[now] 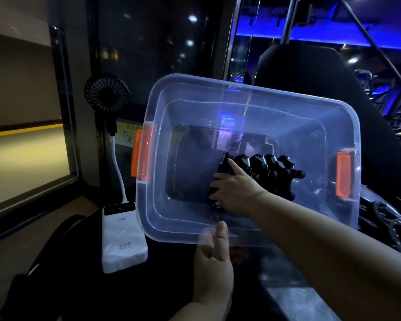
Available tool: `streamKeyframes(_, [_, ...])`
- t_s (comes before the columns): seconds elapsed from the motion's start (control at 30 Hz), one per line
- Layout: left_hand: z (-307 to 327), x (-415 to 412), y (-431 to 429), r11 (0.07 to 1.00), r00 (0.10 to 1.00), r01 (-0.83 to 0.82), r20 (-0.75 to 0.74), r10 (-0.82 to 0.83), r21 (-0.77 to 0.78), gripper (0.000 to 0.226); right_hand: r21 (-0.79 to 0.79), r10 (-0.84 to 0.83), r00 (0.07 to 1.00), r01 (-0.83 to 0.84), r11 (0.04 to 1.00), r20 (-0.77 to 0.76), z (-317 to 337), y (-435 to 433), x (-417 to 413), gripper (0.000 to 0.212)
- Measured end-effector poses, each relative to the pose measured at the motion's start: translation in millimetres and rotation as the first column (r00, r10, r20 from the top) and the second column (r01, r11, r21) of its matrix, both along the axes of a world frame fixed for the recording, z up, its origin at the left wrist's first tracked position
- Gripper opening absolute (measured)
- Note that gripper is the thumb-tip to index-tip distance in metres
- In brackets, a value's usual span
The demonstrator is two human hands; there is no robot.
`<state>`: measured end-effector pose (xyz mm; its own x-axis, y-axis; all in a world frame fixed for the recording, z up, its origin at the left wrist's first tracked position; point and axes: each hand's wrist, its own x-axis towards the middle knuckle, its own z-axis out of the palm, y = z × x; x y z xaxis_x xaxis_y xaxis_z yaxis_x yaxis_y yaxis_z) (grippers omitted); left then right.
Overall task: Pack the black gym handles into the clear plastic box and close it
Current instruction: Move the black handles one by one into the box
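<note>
The left hand, nearest the camera, is pinching the near rim of the clear plastic box, with the thumb lying on the rim's upper face and the fingers showing blurred through the plastic beneath it. The box is sitting open with its mouth tilted toward the camera. Just beyond this grip, the right hand is reaching over the same rim into the box, and its fingers are curling round the left end of the black gym handles, the index finger lying straighter along the top. The handles are lying inside the box, against its bottom panel, as a dark cluster with springs and rounded knobs extending rightward from the right hand. One orange latch is hanging on the box wall left of that hand, and a second orange latch is hanging on the wall to its right. Left of the left hand, outside the box, a white power bank is lying flat; a white cable is rising from it to a small black fan. Further black gear is lying outside the box, beyond the right latch; its details are too dark to tell.
</note>
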<state>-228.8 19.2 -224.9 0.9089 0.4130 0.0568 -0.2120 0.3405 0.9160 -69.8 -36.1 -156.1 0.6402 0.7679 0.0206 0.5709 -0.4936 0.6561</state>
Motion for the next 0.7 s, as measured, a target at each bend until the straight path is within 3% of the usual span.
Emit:
streamKeyframes(0.07, [0,0,1,1.000,1.000,0.020,-0.010,-0.020,-0.021,0.085,-0.068,-0.029,0.999,0.031,0.997,0.028,3,-3,0,0.032])
streamKeyframes(0.13, [1,1,2,1.000,1.000,0.026,-0.016,-0.026,-0.012,0.077,-0.099,-0.031,0.999,0.034,0.994,0.034,4,-7,1,0.032])
streamKeyframes(0.33, [0,1,2,0.999,0.999,0.038,-0.015,-0.038,0.005,0.076,-0.092,-0.061,0.998,0.063,0.994,0.029,1,-3,-4,0.036])
streamKeyframes(0.5, [-1,3,1,0.999,0.999,0.046,-0.012,-0.046,0.011,0.036,-0.088,-0.050,0.998,0.053,0.995,0.033,-2,-3,-5,0.039])
streamKeyframes(0.6, [-1,3,0,0.999,0.999,0.048,0.000,-0.048,0.006,0.040,-0.067,-0.005,1.000,0.007,0.998,0.027,4,-7,-8,0.041])
streamKeyframes(0.7, [1,2,0,1.000,1.000,0.024,-0.002,-0.024,0.019,0.030,0.026,0.006,1.000,-0.007,1.000,0.019,8,-11,-14,0.041])
